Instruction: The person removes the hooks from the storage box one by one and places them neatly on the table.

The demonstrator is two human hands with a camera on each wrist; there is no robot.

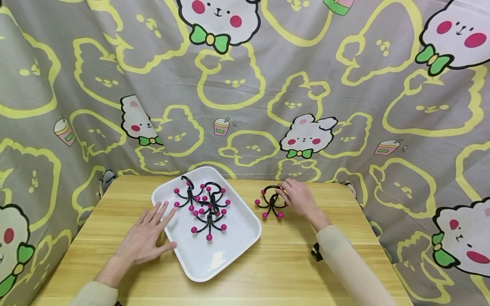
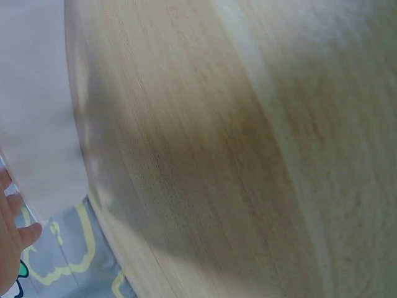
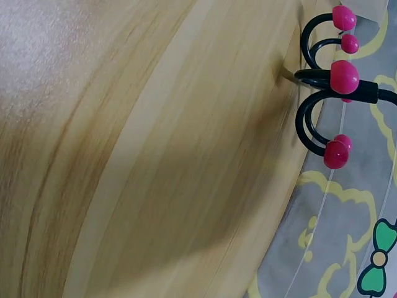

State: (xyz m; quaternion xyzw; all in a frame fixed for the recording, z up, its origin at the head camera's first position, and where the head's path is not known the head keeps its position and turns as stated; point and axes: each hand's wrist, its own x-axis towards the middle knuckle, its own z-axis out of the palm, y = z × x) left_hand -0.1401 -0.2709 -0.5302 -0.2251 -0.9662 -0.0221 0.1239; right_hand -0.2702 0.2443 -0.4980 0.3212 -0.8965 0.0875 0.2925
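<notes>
A black multi-arm hook hanger (image 1: 272,203) with pink ball tips is to the right of the tray. My right hand (image 1: 300,197) pinches its curved top hook. The right wrist view shows the hanger's arms (image 3: 316,127) up close, but the hand is outside that view. Against the left side of a white tray (image 1: 233,250) lies my left hand (image 1: 141,240), fingers spread and straight, fingertips at the rim. Several similar black hangers (image 1: 209,219) with pink balls sit clustered in the tray's far part. The left wrist view catches the left fingers (image 2: 30,234) beside the tray wall (image 2: 40,112).
A wooden table (image 1: 283,272) carries everything. Behind and around it hangs a grey curtain (image 1: 245,89) with cartoon figures, close to the table's far edge. The tray stands turned at an angle, left of the table's middle.
</notes>
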